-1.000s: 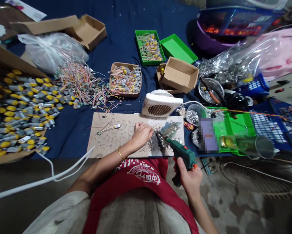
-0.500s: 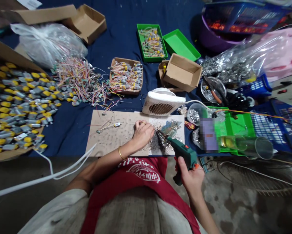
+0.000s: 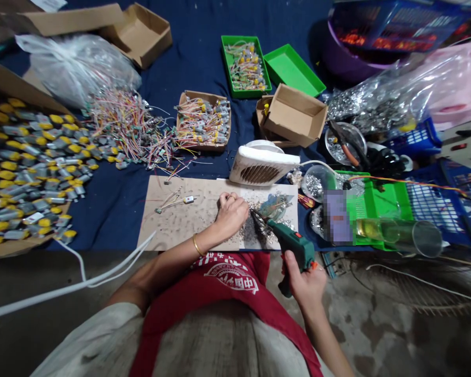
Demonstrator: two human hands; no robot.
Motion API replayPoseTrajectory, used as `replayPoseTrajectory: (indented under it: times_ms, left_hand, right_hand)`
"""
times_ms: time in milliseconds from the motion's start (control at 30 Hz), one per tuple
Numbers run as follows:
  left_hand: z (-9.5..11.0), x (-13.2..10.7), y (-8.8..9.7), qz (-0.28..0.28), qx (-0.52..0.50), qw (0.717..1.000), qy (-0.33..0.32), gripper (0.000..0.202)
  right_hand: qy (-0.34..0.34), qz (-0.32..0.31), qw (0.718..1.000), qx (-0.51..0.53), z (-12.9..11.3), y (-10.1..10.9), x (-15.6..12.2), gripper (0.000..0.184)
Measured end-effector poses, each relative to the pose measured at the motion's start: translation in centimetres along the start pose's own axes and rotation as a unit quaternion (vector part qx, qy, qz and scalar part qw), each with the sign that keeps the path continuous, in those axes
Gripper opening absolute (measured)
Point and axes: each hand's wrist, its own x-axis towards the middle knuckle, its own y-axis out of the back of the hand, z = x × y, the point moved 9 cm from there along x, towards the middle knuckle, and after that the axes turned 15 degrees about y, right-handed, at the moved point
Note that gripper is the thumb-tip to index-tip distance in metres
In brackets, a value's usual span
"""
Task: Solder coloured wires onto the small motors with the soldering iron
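Observation:
My right hand (image 3: 304,280) grips the handle of a green soldering gun (image 3: 288,243). Its tip points up-left at a spot just right of my left hand (image 3: 230,213). That left hand rests curled on the brown work board (image 3: 180,220), fingers pinched on a small part I cannot make out. A gold bangle sits on that wrist. Two loose wired parts (image 3: 174,201) lie on the board left of the hand. Grey solder debris (image 3: 254,230) is scattered under the gun's tip.
A white fan (image 3: 263,166) stands behind the board. Small yellow-capped motors (image 3: 26,162) fill a carton at left, beside a wire pile (image 3: 125,128). Cardboard boxes (image 3: 204,123) and green trays (image 3: 245,65) sit further back. A clear tumbler (image 3: 400,233) lies at right. A white cable (image 3: 74,283) crosses the lower left.
Both hands have stayed almost still. The soldering gun's tip has edged slightly toward my left hand, and my head has shifted a little.

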Motion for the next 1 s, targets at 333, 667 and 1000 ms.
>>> replayPoseTrajectory:
  times_ms: [333,667,1000]
  left_hand:
    - [0.1,0.0,0.1,0.001,-0.005,1.0,-0.007,0.021]
    - [0.0,0.0,-0.1,-0.01,-0.004,1.0,-0.001,0.02]
    - [0.0,0.1,0.0,-0.01,-0.012,1.0,-0.004,0.021]
  right_hand:
    - [0.022,-0.018,0.999,-0.021,-0.8,0.0,0.6,0.053]
    - [0.038,-0.013,0.998,-0.039,-1.4,0.1,1.1,0.055]
    - [-0.032,-0.014,0.999,-0.005,0.5,0.0,0.1,0.056]
